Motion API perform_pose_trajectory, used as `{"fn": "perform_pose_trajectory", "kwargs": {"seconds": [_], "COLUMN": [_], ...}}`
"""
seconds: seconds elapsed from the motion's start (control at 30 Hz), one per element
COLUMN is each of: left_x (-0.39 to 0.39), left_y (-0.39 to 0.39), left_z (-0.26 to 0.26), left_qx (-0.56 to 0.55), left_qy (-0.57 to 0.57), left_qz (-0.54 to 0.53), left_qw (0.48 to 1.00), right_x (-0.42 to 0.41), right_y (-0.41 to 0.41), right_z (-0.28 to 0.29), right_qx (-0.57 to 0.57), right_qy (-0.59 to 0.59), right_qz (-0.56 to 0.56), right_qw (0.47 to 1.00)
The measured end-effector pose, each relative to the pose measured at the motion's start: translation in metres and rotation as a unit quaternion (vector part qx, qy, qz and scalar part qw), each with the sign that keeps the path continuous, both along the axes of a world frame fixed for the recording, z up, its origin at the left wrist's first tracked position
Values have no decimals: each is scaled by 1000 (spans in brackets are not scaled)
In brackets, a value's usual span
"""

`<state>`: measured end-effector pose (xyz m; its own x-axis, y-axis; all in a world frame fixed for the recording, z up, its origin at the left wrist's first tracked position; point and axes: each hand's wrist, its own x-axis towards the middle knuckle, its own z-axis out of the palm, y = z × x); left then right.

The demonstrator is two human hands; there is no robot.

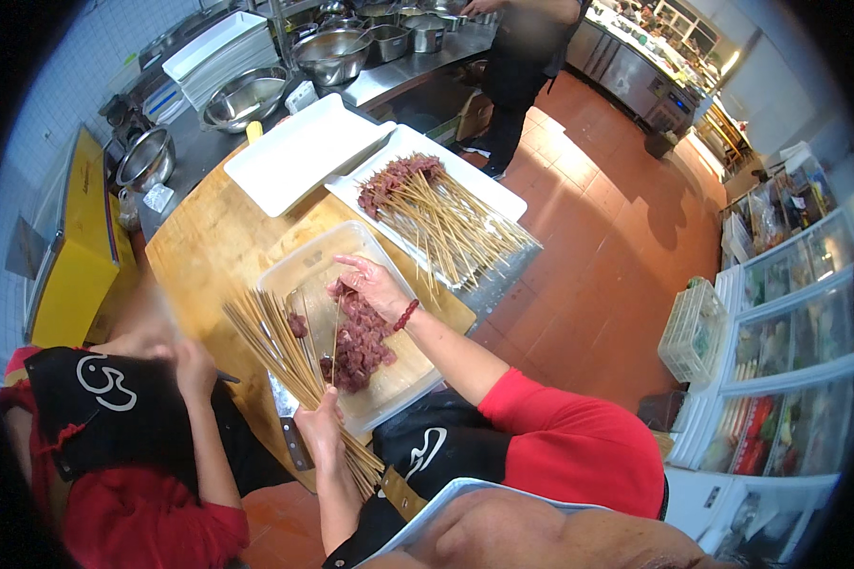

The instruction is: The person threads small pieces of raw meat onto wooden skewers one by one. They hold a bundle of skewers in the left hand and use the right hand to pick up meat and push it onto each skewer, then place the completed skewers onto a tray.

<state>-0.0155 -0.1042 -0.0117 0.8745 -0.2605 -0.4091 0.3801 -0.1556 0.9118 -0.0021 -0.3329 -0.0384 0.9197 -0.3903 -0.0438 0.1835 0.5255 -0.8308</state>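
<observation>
My left hand (320, 424) grips a thick bundle of wooden skewers (274, 348) near the front edge of the round wooden table. One skewer stands apart from the bundle, its tip reaching toward my right hand (372, 284), whose fingers pinch a piece of raw meat at that tip. Below both lies a translucent plastic tub (378, 418) with cut raw meat (359, 341) heaped inside and a small clump of meat (297, 325) at its left. Behind my right hand, many skewers threaded with meat (402, 178) rest on a white tray (510, 206).
A knife (295, 442) lies left of the tub, partly hidden by the skewers. An upturned-looking white tray (306, 153) sits at the table's back. A co-worker in red (149, 512) is close at left; another person (523, 71) stands beyond the table. White glass-fronted fridges (776, 355) line the right.
</observation>
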Motion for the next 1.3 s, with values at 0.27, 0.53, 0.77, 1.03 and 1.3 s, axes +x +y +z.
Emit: {"fn": "perform_pose_trajectory", "kwargs": {"seconds": [0.27, 0.53, 0.77, 1.03, 1.3], "left_x": [0, -2, 0, -3, 0], "left_y": [2, 0, -2, -1, -6], "left_z": [-6, -1, -5, -6, 1], "left_qx": [-13, -22, -5, -18, -3], "left_qy": [4, -7, 1, -23, -7], "left_qz": [1, 6, 21, 26, 29], "left_qw": [1000, 1000, 1000, 999, 1000], "right_x": [0, 1, 3, 2, 2], "right_y": [10, 24, 24, 27, 29], "right_z": [-2, -4, -3, -11, -4], "right_qx": [-2, 71, 52, 79, 86], "right_qy": [0, 18, 30, 37, 40], "right_qz": [-36, -79, -94, -77, -80], "right_qw": [999, 994, 994, 993, 992]}}
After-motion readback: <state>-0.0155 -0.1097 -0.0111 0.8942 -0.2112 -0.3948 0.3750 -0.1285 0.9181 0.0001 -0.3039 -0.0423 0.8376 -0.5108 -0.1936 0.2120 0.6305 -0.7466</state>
